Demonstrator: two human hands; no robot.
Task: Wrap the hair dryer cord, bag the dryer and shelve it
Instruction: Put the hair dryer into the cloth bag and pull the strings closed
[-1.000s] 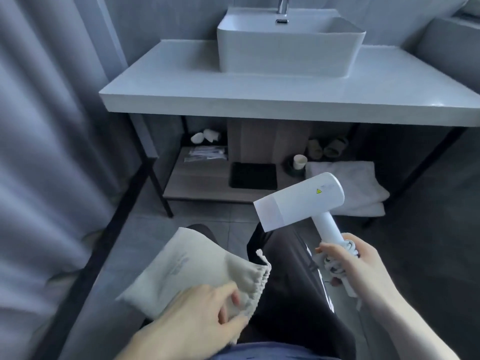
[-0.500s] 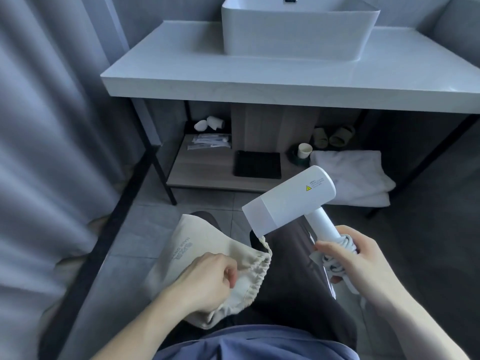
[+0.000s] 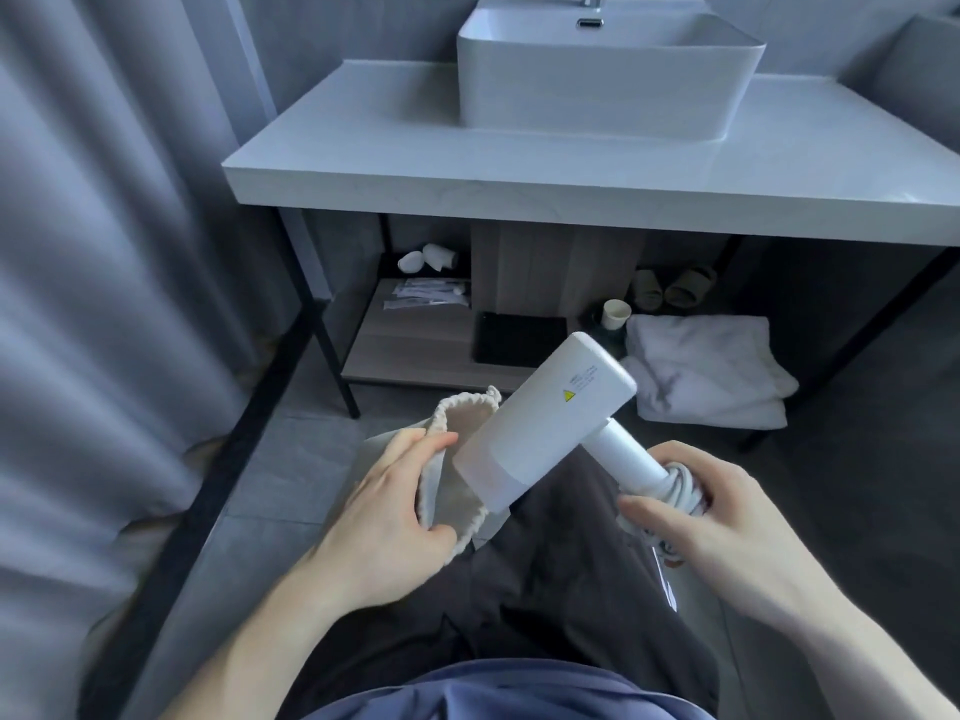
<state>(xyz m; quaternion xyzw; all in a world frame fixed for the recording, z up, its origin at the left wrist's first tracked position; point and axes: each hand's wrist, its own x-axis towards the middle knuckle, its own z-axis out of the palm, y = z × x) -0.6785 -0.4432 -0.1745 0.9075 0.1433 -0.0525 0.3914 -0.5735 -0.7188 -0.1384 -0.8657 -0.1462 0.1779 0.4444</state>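
Two hands share the bagging step. The left hand [image 3: 384, 506] pinches the gathered rim of the beige drawstring cloth bag [image 3: 457, 449], its grip clamped on the fabric to hold the mouth open. The right hand [image 3: 711, 511] is closed around the handle and coiled white cord [image 3: 680, 485] of the white plastic hair dryer [image 3: 545, 418], whose nozzle sits at the bag's mouth, perhaps just inside. Next, the barrel needs pushing deeper into the bag.

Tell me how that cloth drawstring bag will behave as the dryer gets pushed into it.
The bag looks floppy: its gathered rim sags where the left hand spreads it, so it probably collapses if released. It seems light and thin, likely yielding around the dryer rather than resisting.
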